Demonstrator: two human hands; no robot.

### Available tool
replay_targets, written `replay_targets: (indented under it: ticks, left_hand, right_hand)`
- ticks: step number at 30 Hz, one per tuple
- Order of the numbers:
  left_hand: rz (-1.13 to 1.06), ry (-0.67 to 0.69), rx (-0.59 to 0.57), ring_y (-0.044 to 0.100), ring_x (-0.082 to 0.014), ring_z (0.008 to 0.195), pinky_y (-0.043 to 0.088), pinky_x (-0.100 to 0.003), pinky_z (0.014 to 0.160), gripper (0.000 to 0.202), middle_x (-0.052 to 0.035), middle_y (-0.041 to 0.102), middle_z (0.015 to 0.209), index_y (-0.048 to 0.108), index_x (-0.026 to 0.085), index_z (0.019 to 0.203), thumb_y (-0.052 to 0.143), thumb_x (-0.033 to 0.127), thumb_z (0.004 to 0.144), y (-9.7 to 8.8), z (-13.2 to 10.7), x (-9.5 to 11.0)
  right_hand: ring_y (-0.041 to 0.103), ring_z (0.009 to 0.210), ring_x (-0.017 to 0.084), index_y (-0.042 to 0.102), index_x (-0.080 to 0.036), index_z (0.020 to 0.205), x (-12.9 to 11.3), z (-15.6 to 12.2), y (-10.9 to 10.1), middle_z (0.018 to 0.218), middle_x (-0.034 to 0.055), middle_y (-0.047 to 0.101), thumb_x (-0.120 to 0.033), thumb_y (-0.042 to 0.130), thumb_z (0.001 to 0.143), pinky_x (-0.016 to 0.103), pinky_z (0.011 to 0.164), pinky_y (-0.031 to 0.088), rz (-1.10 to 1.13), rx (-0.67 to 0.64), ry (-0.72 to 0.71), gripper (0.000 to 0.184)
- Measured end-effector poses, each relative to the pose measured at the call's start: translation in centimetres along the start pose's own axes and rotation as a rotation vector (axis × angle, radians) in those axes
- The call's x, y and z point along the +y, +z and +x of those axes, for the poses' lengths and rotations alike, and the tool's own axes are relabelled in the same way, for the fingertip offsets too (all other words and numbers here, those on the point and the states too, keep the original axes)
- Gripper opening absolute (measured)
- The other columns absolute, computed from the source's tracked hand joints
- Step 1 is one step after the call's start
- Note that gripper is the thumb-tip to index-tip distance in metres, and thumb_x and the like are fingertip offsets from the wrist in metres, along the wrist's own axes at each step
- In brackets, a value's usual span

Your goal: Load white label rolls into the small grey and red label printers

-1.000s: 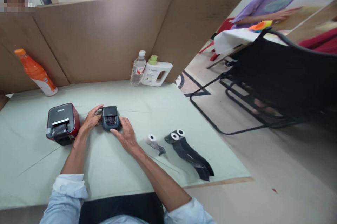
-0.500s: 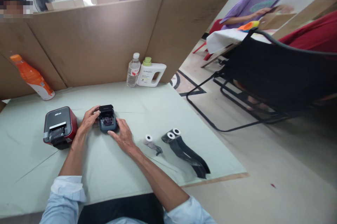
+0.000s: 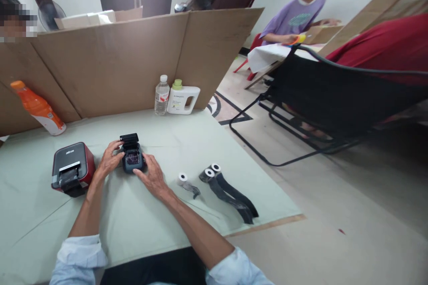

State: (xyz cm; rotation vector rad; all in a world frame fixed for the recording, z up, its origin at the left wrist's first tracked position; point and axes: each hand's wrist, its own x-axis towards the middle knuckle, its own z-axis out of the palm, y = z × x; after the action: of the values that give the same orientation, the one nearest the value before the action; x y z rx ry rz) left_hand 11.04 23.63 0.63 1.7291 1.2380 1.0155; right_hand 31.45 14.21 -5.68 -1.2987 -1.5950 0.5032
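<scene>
A small dark blue-grey label printer (image 3: 132, 158) sits on the pale green mat (image 3: 187, 138), its lid tipped open toward the back. My left hand (image 3: 109, 160) holds its left side with curled fingers. From the right, my right hand (image 3: 150, 177) grips the printer's front corner. Left of them stands a red and black printer (image 3: 72, 173). To the right lie three paper rolls with dark strips trailing: one small roll (image 3: 183, 180) and a pair (image 3: 212, 171).
A cardboard screen (image 3: 133, 62) walls the back. Against it stand an orange bottle (image 3: 38, 109), a water bottle (image 3: 162, 95) and a white jug (image 3: 182, 100). A black folding chair (image 3: 334, 102) stands on the floor at right. Other people sit beyond.
The small printer's lid has swung up and open under my hands. The camera view has shifted, so everything sits a little lower and further left.
</scene>
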Motion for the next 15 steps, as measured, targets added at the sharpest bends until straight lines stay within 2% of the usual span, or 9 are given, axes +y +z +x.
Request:
replay_targets:
  ticks: [3, 6, 10, 15]
  left_hand:
    - [0.055, 0.046, -0.173, 0.057, -0.0331, 0.132, 0.061, -0.038, 0.086, 0.066, -0.0128, 0.048, 0.156, 0.066, 0.026, 0.141, 0.073, 0.030, 0.076, -1.1, -0.5, -0.5]
    - [0.104, 0.055, -0.233, 0.047, -0.0364, 0.143, 0.060, -0.043, 0.096, 0.070, -0.0129, 0.044, 0.158, 0.064, 0.027, 0.144, 0.073, 0.028, 0.075, -1.5, -0.4, -1.1]
    - [0.162, 0.047, -0.206, 0.046, -0.0366, 0.145, 0.060, -0.044, 0.098, 0.060, -0.0134, 0.045, 0.155, 0.069, 0.026, 0.138, 0.072, 0.029, 0.078, -1.0, 0.0, -1.5]
    - [0.314, 0.122, -0.096, 0.056, -0.0311, 0.132, 0.059, -0.044, 0.099, 0.042, -0.0117, 0.052, 0.142, 0.077, 0.025, 0.123, 0.070, 0.030, 0.081, -0.1, 0.1, -0.8]
  right_hand:
    - [0.061, 0.123, 0.032, 0.049, -0.024, 0.153, -0.2, 0.1, -0.1, 0.135, 0.0143, 0.062, -0.041, 0.071, 0.092, 0.050, 0.107, 0.053, 0.009, -0.006, 0.008, 0.067]
    - [0.061, 0.124, 0.032, 0.050, -0.023, 0.152, -0.4, 0.2, -0.2, 0.134, 0.0145, 0.062, -0.039, 0.072, 0.092, 0.050, 0.107, 0.053, 0.008, -0.003, 0.011, 0.066]
    - [0.062, 0.123, 0.031, 0.049, -0.022, 0.152, -0.5, 0.3, -0.2, 0.134, 0.0143, 0.063, -0.038, 0.072, 0.091, 0.049, 0.107, 0.053, 0.006, 0.007, 0.002, 0.067]
    - [0.062, 0.123, 0.031, 0.049, -0.021, 0.153, -0.5, 0.4, -0.3, 0.134, 0.0147, 0.062, -0.039, 0.072, 0.092, 0.048, 0.107, 0.053, -0.003, 0.005, -0.007, 0.068]
